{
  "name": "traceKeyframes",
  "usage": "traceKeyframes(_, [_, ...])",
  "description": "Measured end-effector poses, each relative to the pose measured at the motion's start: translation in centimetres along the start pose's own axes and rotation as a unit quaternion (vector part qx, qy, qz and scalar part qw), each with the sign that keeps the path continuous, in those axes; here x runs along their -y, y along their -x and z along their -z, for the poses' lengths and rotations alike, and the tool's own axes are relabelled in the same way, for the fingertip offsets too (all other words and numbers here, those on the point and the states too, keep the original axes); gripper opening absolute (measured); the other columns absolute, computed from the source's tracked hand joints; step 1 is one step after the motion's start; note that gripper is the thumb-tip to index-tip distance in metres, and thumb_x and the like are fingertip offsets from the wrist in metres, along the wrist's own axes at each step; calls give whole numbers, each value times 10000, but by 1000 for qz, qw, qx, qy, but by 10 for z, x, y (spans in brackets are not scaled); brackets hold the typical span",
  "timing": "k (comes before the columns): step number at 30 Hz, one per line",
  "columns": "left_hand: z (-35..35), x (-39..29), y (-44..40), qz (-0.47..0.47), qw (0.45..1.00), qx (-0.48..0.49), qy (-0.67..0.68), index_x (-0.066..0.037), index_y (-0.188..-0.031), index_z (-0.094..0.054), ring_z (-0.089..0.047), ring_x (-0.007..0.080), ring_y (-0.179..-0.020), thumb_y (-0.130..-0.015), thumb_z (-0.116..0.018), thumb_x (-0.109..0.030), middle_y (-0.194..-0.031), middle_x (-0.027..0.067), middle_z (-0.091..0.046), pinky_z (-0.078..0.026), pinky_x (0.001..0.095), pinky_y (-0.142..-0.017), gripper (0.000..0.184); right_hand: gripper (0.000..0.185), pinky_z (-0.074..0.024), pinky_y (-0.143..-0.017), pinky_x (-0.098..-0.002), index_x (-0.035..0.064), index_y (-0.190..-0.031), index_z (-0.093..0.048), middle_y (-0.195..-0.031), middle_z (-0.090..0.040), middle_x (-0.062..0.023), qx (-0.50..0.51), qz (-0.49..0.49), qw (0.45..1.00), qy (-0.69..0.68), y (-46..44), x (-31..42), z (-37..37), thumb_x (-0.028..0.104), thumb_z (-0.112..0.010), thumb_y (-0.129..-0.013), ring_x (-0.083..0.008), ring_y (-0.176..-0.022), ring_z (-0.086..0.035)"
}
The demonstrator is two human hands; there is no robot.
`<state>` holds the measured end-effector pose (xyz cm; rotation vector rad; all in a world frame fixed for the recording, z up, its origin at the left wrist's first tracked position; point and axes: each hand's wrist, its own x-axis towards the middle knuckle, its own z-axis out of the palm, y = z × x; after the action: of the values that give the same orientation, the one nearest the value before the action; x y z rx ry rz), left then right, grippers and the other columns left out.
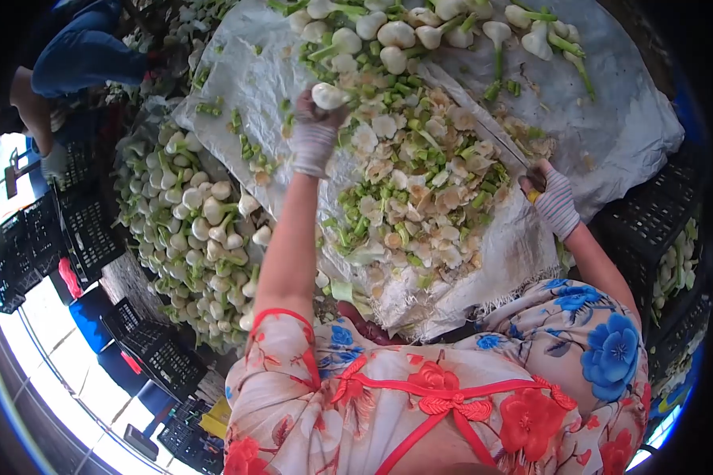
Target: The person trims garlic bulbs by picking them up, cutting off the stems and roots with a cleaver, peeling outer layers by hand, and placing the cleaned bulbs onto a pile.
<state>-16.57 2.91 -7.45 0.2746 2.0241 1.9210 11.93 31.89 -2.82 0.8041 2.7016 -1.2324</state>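
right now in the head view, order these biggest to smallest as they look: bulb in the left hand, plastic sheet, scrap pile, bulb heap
1. plastic sheet
2. scrap pile and bulb heap: too alike to rank
3. single bulb in the left hand

From the head, one wide camera looks forward and steeply down, close over the left hand (314,136) and right hand (554,199)
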Motion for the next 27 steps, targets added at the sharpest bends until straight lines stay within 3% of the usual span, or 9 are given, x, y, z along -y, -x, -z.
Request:
traceKeyframes(6, [-75,-65,106,110,962,122,219,-94,-1200,-352,-538,147,-917,-756,-614,18,-1029,45,-526,-474,290,-808,527,307,-475,-621,-333,38,-911,-540,-778,-590,-152,57,190,980,-31,-3,89,11,64,-671,-635,-292,-699,-599])
traceKeyframes(15, [-97,-83,149,-11,973,217,82,-78,-1106,-394,-560,127,-849,-824,-518,-5,-961,44,-535,-521,274,-729,316,348,-471,-602,-379,60,-905,-544,-772,-574,-153,50,332,941,34,7,100,6,-21,-606,-572,-352,-723,-575])
traceKeyframes(18, [-99,-74,163,66,968,172,169,-69,-1076,-433,-562,149,-851,-807,-533,5,-931,47,-551,-514,291,-752,296,303,-470,-601,-376,67,-895,-535,-765,-575,-151,48,325,944,40,11,97,8,-21,-591,-611,-351,-720,-576])
traceKeyframes(20, [-102,-40,150,188,779,229,553,-67,-1041,-467,-565,150,-851,-770,-581,9,-910,60,-574,-506,280,-765,303,273,-469,-606,-375,68,-892,-529,-759,-576,-154,53,285,956,38,6,74,1,-14,-580,-637,-350,-720,-577])
traceKeyframes(21, [-114,-36,144,121,830,222,497,-66,-1034,-475,-569,145,-850,-751,-613,-1,-909,64,-586,-500,269,-763,322,243,-467,-612,-375,69,-889,-523,-754,-576,-157,59,245,967,37,4,67,-3,-8,-569,-663,-348,-721,-577])
traceKeyframes(22, [-112,-36,148,70,955,196,213,-61,-1025,-478,-573,133,-835,-730,-652,-27,-909,57,-594,-491,255,-751,345,243,-467,-612,-375,69,-889,-523,-754,-576,-157,56,253,965,41,2,62,-4,-8,-569,-663,-348,-721,-577])
traceKeyframes(23, [-112,-66,150,45,981,164,-97,-56,-1016,-481,-577,120,-820,-709,-692,-53,-909,50,-602,-481,241,-739,373,212,-465,-618,-375,67,-886,-520,-757,-581,-162,21,233,967,102,4,59,-4,6,-561,-687,-341,-722,-581])
traceKeyframes(25, [-112,-88,153,73,981,166,-72,-54,-1008,-478,-577,118,-812,-700,-700,-55,-897,43,-602,-479,247,-729,380,177,-460,-638,-379,60,-886,-512,-779,-599,-169,35,67,996,36,-6,-2,-26,47,-563,-717,-319,-730,-595])
traceKeyframes(27, [-111,-96,161,76,989,125,-36,-59,-1006,-453,-571,111,-811,-690,-701,-45,-881,38,-593,-480,257,-704,401,177,-472,-631,-351,43,-883,-512,-761,-604,-148,22,74,989,128,-4,-2,-7,89,-605,-740,-293,-699,-597])
